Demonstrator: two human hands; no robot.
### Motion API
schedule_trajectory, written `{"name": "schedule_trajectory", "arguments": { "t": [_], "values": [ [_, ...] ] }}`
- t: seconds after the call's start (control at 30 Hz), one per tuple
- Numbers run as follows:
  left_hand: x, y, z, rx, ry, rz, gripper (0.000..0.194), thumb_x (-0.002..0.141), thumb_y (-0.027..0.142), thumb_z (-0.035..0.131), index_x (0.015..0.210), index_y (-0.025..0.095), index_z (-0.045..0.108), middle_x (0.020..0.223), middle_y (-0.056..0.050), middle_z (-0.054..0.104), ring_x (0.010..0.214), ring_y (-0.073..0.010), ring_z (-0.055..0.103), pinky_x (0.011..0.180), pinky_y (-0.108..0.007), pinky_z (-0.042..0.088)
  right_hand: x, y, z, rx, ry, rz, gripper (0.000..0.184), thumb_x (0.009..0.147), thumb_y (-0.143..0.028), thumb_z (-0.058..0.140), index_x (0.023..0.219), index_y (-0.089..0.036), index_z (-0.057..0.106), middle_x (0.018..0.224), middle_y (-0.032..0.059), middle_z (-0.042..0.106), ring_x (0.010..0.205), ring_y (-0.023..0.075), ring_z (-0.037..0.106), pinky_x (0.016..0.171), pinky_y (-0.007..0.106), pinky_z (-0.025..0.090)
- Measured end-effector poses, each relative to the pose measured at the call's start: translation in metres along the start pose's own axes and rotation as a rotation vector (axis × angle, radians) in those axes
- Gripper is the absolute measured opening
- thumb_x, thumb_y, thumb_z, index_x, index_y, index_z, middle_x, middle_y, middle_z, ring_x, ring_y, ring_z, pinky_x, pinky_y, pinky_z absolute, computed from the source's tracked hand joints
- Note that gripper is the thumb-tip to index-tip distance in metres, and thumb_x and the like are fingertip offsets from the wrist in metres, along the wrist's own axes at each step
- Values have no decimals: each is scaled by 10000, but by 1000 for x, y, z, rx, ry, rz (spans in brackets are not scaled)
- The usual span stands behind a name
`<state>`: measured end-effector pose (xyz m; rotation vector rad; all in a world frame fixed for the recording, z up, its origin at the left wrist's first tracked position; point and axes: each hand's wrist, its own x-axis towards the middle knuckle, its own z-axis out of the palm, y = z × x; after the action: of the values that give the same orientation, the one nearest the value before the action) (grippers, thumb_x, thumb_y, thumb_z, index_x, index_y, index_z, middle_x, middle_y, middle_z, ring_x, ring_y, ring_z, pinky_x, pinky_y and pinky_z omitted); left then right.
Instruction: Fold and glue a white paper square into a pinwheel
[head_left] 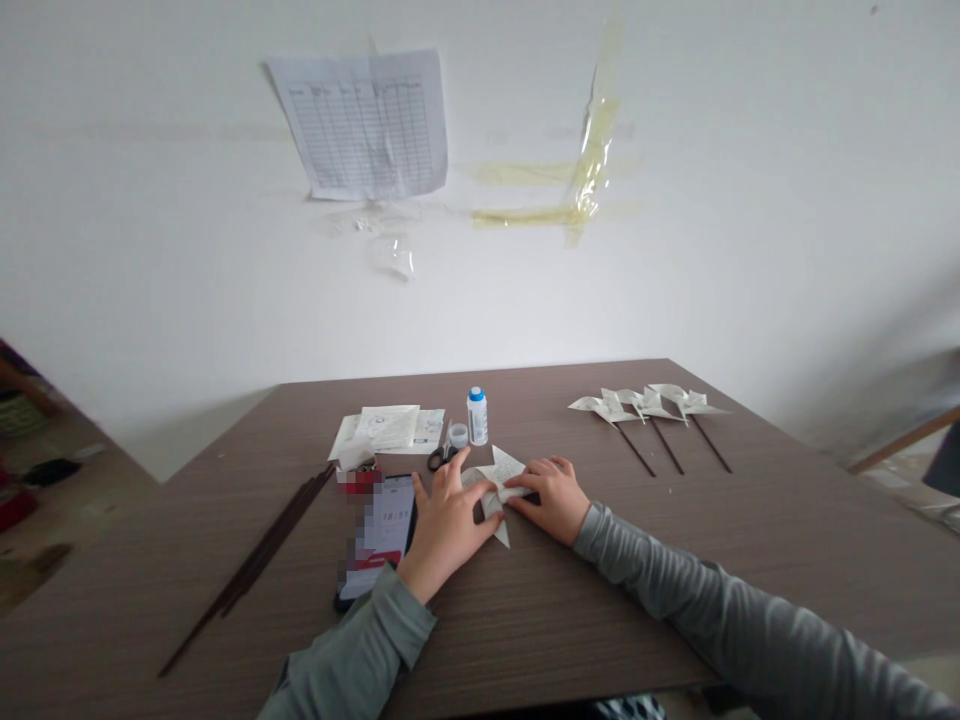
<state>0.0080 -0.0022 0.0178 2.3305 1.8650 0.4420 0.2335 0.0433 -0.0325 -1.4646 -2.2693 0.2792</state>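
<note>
Folded paper (pixel 491 490) lies on the desk (pixel 660 570) right in front of me, one point sticking out toward me and others rising toward the wall. My left hand (pixel 446 525) presses on its near side, the fingers (pixel 459 472) spread and curved over the edge, while my right hand (pixel 547 500) comes in from the other side, its fingers lying close together on top of the folds. Both hands bear down on the paper, but I cannot tell whether either one actually pinches it. The step in hand looks like folding and creasing this piece, and the next move calls for a steady hold so the folds stay in place. Just beyond my left hand lie scissors (pixel 442 458), a small cup (pixel 458 435) and a white bottle (pixel 477 415), with papers (pixel 387 427) behind them. To my left are a phone (pixel 377 535) with a blurred screen and dark sticks (pixel 251 565). Over to the right stand three paper shapes (pixel 645 405) on sticks.
</note>
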Motion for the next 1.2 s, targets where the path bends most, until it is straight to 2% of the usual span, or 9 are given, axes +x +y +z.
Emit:
{"name": "schedule_trajectory", "arguments": {
  "t": [0.2, 0.4, 0.63, 0.77, 0.9, 1.03, 1.2],
  "values": [
    [-2, -2, 0, 23, 11, 29, 337, 1101, 254, 946, 1414, 365, 1004, 2041, -142, 609, 1815, -543, 648, 1496, -1033, 371, 0, 0, 0, 7, -23, -23, 246, 1183, -395, 889, 1380, -401, 1036, 1316, 135, 940, 1355, 421, 861, 1397, 731, 551],
    [-2, -4, 3, 54, 6, 53, 381, 1106, 249, 926, 1452, 393, 997, 2044, -120, 614, 1825, -551, 632, 1522, -1003, 374, 3, 4, 3, 0, -17, -72, 221, 1205, -400, 880, 1369, -385, 1026, 1257, 130, 925, 1345, 404, 834, 1347, 708, 587],
    [1, -5, 5, 21, 1, 15, 364, 1076, 262, 974, 1420, 378, 1003, 2038, -140, 611, 1821, -554, 640, 1491, -1039, 385, 2, 3, -2, 20, -66, -39, 278, 1175, -364, 925, 1436, -381, 1019, 1364, 135, 932, 1419, 418, 846, 1415, 722, 549],
    [2, -7, 8, 0, 27, 13, 335, 1050, 270, 984, 1373, 356, 1008, 2017, -150, 626, 1786, -554, 667, 1474, -1019, 438, 2, 5, -3, 38, -51, -16, 266, 1180, -347, 909, 1419, -379, 1022, 1325, 121, 946, 1380, 395, 866, 1421, 705, 547],
    [4, -8, 11, -17, 51, -16, 423, 1000, 262, 1013, 1415, 341, 986, 1983, -172, 652, 1777, -543, 680, 1456, -989, 486, 2, 7, 0, 38, -28, -34, 235, 1186, -365, 889, 1375, -388, 1027, 1307, 112, 944, 1346, 393, 861, 1395, 719, 558],
    [5, -6, 9, -22, 46, -6, 449, 1002, 239, 1012, 1434, 359, 986, 1992, -164, 651, 1785, -537, 681, 1460, -993, 477, 1, 7, 2, 23, -11, -36, 223, 1173, -364, 904, 1356, -401, 1026, 1286, 94, 936, 1319, 382, 863, 1374, 701, 574],
    [1, -2, 5, -2, 20, 2, 384, 1046, 220, 990, 1394, 379, 1012, 2018, -130, 635, 1796, -544, 667, 1471, -1004, 459, 2, 6, 3, 11, -18, -49, 255, 1184, -365, 885, 1394, -407, 1025, 1298, 106, 938, 1337, 393, 854, 1388, 721, 568]
  ]
}}
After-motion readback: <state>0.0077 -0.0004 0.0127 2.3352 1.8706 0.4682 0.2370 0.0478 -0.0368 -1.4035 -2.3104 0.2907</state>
